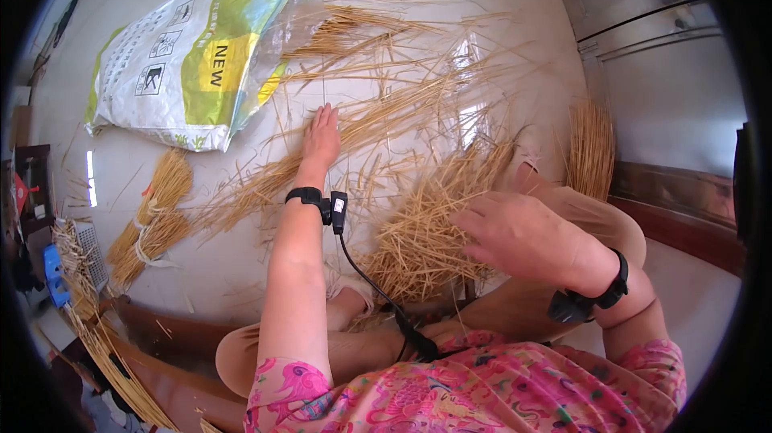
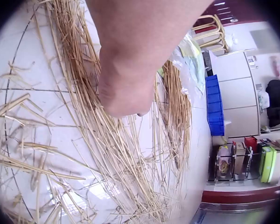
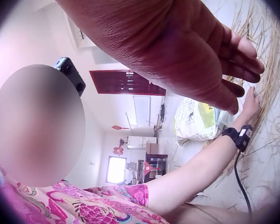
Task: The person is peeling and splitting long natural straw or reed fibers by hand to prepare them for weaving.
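A hard sweep could tangle the straw pile [image 1: 422,236] into the loose strands [image 1: 394,114].
The right hand [image 1: 523,233], relaxed and empty, hangs at 4 o'clock beside the pile at 5; the left hand [image 1: 322,141], straight-fingered, nothing visibly held, lies at 10 over strands stretching towards 1.

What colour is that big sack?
The sack: mainly white, green and yellow, clearest in the head view.
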{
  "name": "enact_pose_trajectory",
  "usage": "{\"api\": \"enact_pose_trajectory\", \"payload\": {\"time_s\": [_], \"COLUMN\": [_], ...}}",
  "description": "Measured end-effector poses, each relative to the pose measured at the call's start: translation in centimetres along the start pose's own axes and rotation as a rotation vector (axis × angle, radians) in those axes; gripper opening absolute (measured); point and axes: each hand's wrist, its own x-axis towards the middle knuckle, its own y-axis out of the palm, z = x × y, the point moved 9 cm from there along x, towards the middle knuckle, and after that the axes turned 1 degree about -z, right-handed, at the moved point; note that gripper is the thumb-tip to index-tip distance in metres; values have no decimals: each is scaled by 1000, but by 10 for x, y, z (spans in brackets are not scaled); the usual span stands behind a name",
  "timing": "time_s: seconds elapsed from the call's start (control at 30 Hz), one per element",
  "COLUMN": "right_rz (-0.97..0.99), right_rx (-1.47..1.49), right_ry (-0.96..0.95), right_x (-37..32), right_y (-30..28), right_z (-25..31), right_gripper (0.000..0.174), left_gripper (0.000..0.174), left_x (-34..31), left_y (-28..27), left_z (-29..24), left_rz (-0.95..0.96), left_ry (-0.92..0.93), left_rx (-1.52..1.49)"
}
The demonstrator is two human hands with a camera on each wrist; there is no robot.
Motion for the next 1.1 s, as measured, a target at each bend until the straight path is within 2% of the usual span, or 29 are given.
{"api": "enact_pose_trajectory", "payload": {"time_s": [0.13,0.23,0.53,0.73,0.93,1.1], "right_rz": [6,17,59,-21,-24,-32], "right_rx": [56,32,84,39,45,72], "right_ry": [38,15,54,18,21,26], "right_x": [0,0,-7,-9,-6,-6], "right_y": [-3,-3,0,-4,-3,-7], "right_z": [-1,1,2,7,5,4], "right_gripper": [16,18,24,18,18,17], "left_gripper": [43,42,37,20,6,8], "left_x": [18,15,-66,-76,-35,-25], "left_y": [10,17,14,-14,-16,5], "left_z": [-6,-5,-4,-7,-10,-13], "left_rz": [17,111,-200,-348,-226,-135], "left_ry": [13,-43,0,-63,-95,-67], "left_rx": [58,64,105,52,58,69]}}
